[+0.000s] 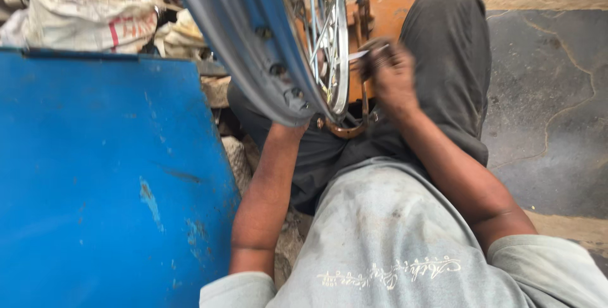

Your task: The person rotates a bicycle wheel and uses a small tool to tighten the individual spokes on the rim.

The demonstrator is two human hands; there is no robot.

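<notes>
In the head view, a spoked wheel rim [278,48] stood on edge in the upper middle of the frame, its grey outer band curving down from the top edge to a low point just above the person's lap, with bright metal spokes [326,36] fanning across its right side. The right hand [392,77], blurred by motion, was right of the rim near the upper centre, its fingers clenched around a small pale metal tool [358,55] whose tip pointed left toward the spokes; whether the tip touched a spoke could not be told. The left forearm rose from the lower centre and ran up under the rim's lowest part, where the left hand [288,132] was hidden behind the rim, so the state of its fingers could not be told. Behind the wheel, in the upper centre, an orange-brown metal stand [380,17] showed between the rim and the person's dark trouser leg [449,55], which was bent up at the upper right. A large blue metal panel [107,175] filled the left half of the frame, and white sacks [88,20] lay beyond its top edge in the upper left. Dark cracked floor [544,112] covered the right side, and a grey shirt filled the bottom.
</notes>
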